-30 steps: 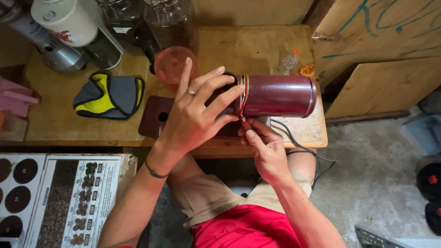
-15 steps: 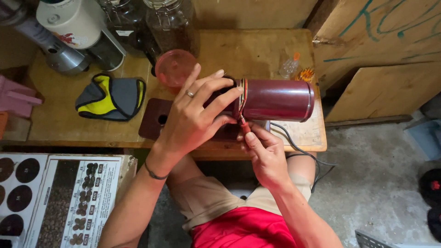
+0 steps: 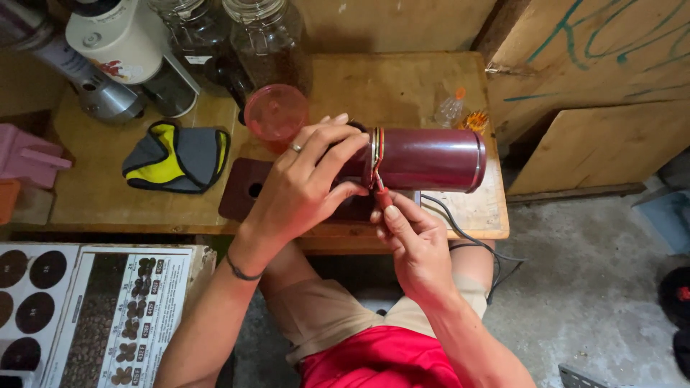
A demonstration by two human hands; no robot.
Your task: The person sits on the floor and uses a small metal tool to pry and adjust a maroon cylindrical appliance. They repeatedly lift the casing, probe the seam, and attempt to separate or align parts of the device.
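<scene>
Both hands work the dark red canister (image 3: pixel 430 159) lying over the wooden table (image 3: pixel 402 86); the left hand (image 3: pixel 305 188) has closed tighter round its lid end since a moment ago; the right hand (image 3: pixel 413 244) now pinches the wire clasp (image 3: pixel 379 188) between fingertips.

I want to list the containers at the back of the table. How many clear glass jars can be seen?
2. One glass jar stands at the table's far edge beside the white appliance; the other glass jar is just right of it, behind the pink lid. The frame's top crops both; more may be hidden.
</scene>
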